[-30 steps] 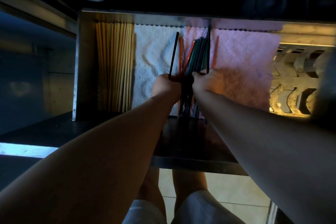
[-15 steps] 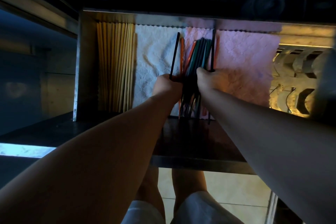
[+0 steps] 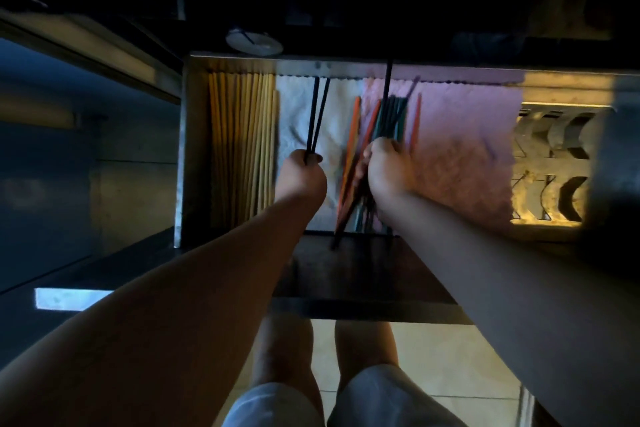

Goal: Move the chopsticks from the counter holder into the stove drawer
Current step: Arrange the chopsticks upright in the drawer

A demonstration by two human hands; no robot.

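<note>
The open stove drawer (image 3: 185,149) lies below me, lined with a white cloth (image 3: 294,114) and a pink cloth (image 3: 460,142). My left hand (image 3: 304,173) grips two black chopsticks (image 3: 317,114) that point away over the white cloth. My right hand (image 3: 384,166) is closed on a mixed bundle of orange, green and black chopsticks (image 3: 388,118) at the seam of the two cloths; one black stick juts up past the drawer's back edge. The counter holder is out of sight.
A row of pale wooden chopsticks (image 3: 242,146) fills the drawer's left side. A perforated metal rack (image 3: 550,163) lies at the right. A round dial (image 3: 254,42) sits on the dark stove front above. My legs stand on a tiled floor below.
My left hand has drawn away to the left of the bundle and now holds two black chopsticks instead of one. The right hand stays on the coloured bundle. The camera has tilted down.
</note>
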